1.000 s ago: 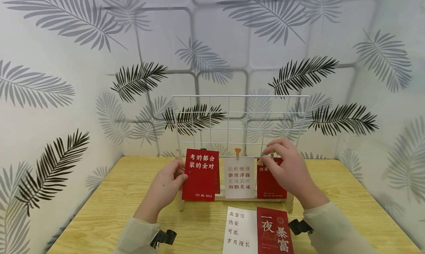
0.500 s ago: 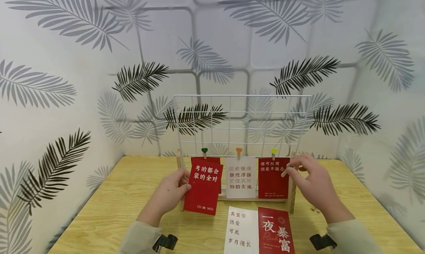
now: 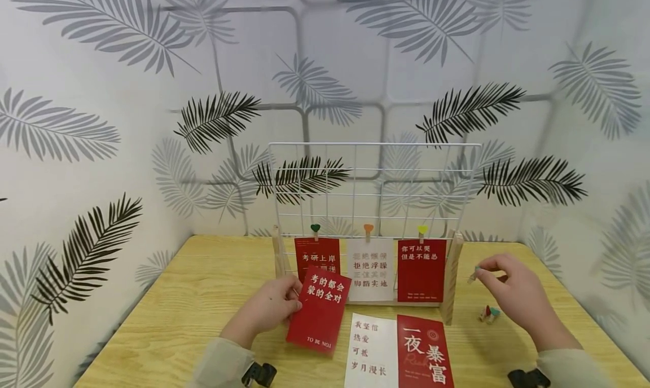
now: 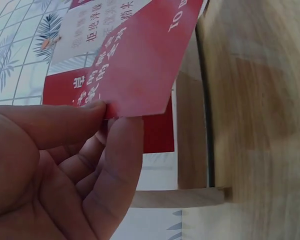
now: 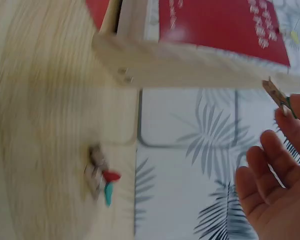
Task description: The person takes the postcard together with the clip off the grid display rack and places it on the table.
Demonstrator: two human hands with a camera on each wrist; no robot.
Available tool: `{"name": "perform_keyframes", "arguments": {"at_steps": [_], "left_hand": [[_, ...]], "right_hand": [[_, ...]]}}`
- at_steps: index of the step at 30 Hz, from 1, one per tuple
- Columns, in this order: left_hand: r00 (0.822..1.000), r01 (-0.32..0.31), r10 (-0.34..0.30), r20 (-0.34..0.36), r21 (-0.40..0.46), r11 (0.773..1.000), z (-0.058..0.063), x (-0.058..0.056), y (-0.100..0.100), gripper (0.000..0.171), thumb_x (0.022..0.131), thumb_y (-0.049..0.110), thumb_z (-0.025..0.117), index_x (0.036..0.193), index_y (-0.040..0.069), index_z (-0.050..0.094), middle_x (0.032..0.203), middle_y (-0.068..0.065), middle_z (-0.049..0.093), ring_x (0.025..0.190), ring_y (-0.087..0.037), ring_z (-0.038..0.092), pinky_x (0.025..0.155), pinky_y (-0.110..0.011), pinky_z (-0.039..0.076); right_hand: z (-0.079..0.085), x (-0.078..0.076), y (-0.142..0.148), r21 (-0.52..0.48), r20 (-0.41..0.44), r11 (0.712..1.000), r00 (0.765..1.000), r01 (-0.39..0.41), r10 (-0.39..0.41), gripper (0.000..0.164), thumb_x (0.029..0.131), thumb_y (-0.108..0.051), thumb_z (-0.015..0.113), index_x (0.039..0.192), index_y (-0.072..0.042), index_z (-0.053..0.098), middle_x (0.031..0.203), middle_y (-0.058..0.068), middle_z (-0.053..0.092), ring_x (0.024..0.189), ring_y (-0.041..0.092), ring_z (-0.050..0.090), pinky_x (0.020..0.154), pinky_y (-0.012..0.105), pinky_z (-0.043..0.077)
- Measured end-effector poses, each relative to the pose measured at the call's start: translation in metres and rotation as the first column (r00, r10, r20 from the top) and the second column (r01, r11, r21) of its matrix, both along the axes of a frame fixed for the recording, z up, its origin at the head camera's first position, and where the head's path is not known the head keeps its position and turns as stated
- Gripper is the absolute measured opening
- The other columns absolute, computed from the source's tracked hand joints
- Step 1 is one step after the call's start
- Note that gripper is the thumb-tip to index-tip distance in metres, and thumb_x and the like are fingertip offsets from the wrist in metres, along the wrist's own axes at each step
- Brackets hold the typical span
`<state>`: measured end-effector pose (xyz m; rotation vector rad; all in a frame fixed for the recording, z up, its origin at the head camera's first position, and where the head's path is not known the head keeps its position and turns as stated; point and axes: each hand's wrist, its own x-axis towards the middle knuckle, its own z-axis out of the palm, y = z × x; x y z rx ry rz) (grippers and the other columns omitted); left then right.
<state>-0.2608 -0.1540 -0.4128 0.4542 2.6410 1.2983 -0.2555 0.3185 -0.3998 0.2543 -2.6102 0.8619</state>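
Observation:
My left hand pinches a red card by its left edge, thumb in front. The card is tilted and partly covers a red card hanging behind it. In the left wrist view, thumb and fingers hold the card's corner. To the right of the rack, my right hand pinches a small wooden clothespin with a green-blue top between thumb and fingertip; its other fingers are loosely bent. The wire grid rack has wooden legs. A white card and another red card also hang there.
Heart-topped clothespins, green, orange and yellow, hold the hanging cards. Loose clothespins lie right of the rack. A white card and a red card lie side by side on the wooden table.
My right hand has moved right and down, away from the rack, with the clothespin. My left hand has lowered and tilted the red card, uncovering more of the card behind.

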Motion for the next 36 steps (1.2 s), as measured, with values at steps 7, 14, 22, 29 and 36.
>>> {"name": "perform_keyframes", "arguments": {"at_steps": [7,14,22,29,36], "left_hand": [[0.999,0.039,-0.038,0.038,-0.021,0.999,-0.011,0.001,0.003,0.011,0.093,0.001,0.065,0.1,0.005,0.058,0.078,-0.007,0.059,0.064,-0.019,0.061,0.057,-0.036,0.055],[0.996,0.026,-0.024,0.082,-0.027,0.999,-0.016,0.002,0.005,0.011,0.092,0.002,0.066,0.092,0.005,0.056,0.07,-0.007,0.059,0.056,-0.018,0.06,0.052,-0.034,0.053],[0.992,0.002,0.007,0.129,-0.069,0.998,-0.021,0.002,0.008,0.01,0.092,0.004,0.067,0.092,0.004,0.057,0.071,-0.009,0.062,0.056,-0.019,0.062,0.053,-0.035,0.055],[0.988,-0.026,0.042,0.151,-0.108,0.994,-0.027,0.005,0.016,0.013,0.089,0.004,0.071,0.086,0.004,0.058,0.069,-0.009,0.064,0.056,-0.02,0.064,0.053,-0.034,0.056],[0.976,0.006,0.026,0.215,-0.146,0.989,-0.029,0.007,0.019,0.019,0.088,0.004,0.073,0.081,0.003,0.055,0.067,-0.01,0.064,0.054,-0.02,0.065,0.054,-0.034,0.056]], "right_hand": [[-0.017,-0.005,0.036,0.03,0.208,1.0,0.978,0.008,-0.014,0.037,0.105,-0.039,0.053,0.113,-0.006,0.069,0.114,0.013,0.062,0.104,0.036,0.06,0.077,0.049,0.052],[-0.031,-0.01,0.059,0.048,0.345,0.999,0.938,0.021,-0.037,0.042,0.105,-0.04,0.052,0.114,-0.003,0.068,0.112,0.015,0.068,0.099,0.032,0.063,0.071,0.041,0.051],[-0.038,-0.013,0.073,0.103,0.411,0.995,0.911,-0.001,-0.041,0.036,0.105,-0.034,0.053,0.111,-0.001,0.069,0.109,0.014,0.069,0.094,0.026,0.061,0.074,0.043,0.048],[-0.046,-0.015,0.083,0.117,0.478,0.993,0.878,-0.027,-0.032,0.03,0.103,-0.03,0.056,0.103,-0.005,0.072,0.104,0.011,0.07,0.084,0.018,0.054,0.071,0.039,0.043],[-0.054,-0.018,0.087,0.152,0.484,0.986,0.875,-0.074,-0.009,0.024,0.102,-0.03,0.059,0.099,-0.011,0.074,0.104,0.009,0.07,0.09,0.021,0.059,0.074,0.042,0.045]]}}
